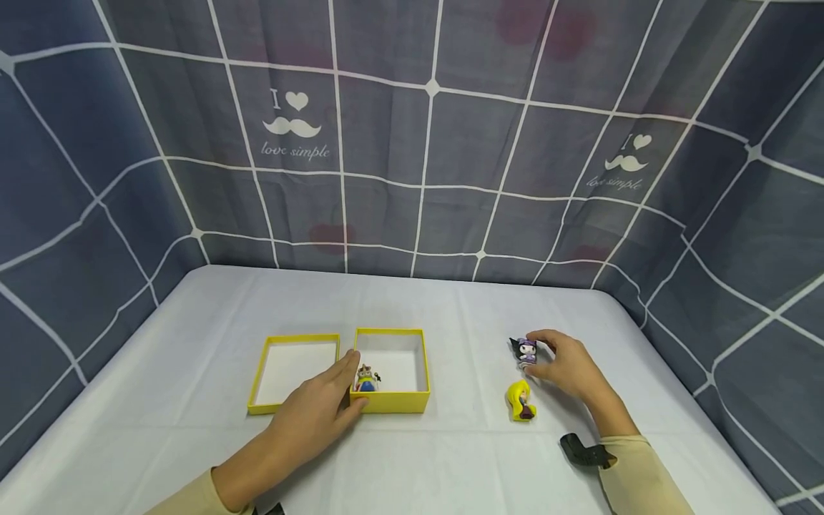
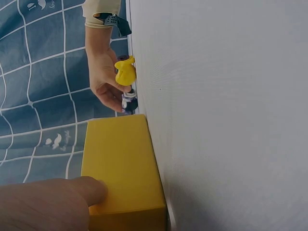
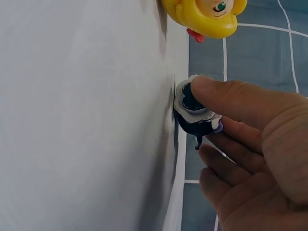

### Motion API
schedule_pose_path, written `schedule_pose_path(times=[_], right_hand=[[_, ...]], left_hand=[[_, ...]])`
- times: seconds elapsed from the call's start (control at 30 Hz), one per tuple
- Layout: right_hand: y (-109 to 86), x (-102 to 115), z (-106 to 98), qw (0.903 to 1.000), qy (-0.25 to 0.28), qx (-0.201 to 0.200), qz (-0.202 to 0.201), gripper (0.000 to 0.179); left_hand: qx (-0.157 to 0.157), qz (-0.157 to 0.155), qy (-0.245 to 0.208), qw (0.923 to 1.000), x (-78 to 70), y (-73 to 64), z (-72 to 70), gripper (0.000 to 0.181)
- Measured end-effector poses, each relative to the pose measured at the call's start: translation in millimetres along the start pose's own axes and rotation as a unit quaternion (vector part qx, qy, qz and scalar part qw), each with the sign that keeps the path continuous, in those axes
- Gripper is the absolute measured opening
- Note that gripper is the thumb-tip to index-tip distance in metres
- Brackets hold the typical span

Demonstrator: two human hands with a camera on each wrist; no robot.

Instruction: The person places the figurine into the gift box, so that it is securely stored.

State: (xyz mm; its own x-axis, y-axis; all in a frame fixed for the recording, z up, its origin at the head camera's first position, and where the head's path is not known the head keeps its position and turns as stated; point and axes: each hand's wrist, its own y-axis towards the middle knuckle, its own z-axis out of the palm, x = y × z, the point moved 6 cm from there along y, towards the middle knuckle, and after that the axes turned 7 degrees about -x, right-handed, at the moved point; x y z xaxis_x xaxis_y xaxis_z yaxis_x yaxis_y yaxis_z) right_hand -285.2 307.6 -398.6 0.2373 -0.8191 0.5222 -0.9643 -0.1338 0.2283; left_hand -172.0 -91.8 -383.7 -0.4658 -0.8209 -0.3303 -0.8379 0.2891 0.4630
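Observation:
My left hand (image 1: 315,404) rests at the near left corner of an open yellow box (image 1: 395,403), its fingers straight along the left wall. In the left wrist view the thumb presses on the box's yellow side (image 2: 120,159). Inside the white interior, near the left wall, is a small figurine (image 1: 366,379) with yellow and blue clothing. On the right, my right hand (image 1: 566,365) pinches a black, white and purple figurine (image 1: 527,350) between thumb and fingers, close to the tabletop. Just nearer lies a yellow-haired figurine (image 1: 520,400), apart from that hand.
A shallow yellow-rimmed lid (image 1: 257,386) lies left of the box, its white inside facing up. A white cloth (image 1: 463,458) covers the table. Dark checked curtains (image 1: 386,143) enclose the back and sides. A black strap (image 1: 582,452) is on the right wrist.

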Motion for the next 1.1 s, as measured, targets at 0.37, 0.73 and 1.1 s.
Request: schedule_pose_path(times=[0.37, 0.73, 1.1], right_hand=[[-1.3, -5, 0, 0.999, 0.031, -0.007, 0.032, 0.059], [-3.5, -3, -2, 0.9992, 0.022, -0.018, 0.029, 0.06], [-3.3, 16, -7, 0.999, 0.029, -0.032, -0.011, 0.056]], left_hand=[[0.004, -0.005, -0.004, 1.0, 2.1, -1.3, 1.8, 0.068], [0.0, -0.007, 0.0, 1.0, -0.7, -0.9, 0.3, 0.067], [0.005, -0.008, -0.002, 1.0, 0.6, -0.9, 0.2, 0.069]])
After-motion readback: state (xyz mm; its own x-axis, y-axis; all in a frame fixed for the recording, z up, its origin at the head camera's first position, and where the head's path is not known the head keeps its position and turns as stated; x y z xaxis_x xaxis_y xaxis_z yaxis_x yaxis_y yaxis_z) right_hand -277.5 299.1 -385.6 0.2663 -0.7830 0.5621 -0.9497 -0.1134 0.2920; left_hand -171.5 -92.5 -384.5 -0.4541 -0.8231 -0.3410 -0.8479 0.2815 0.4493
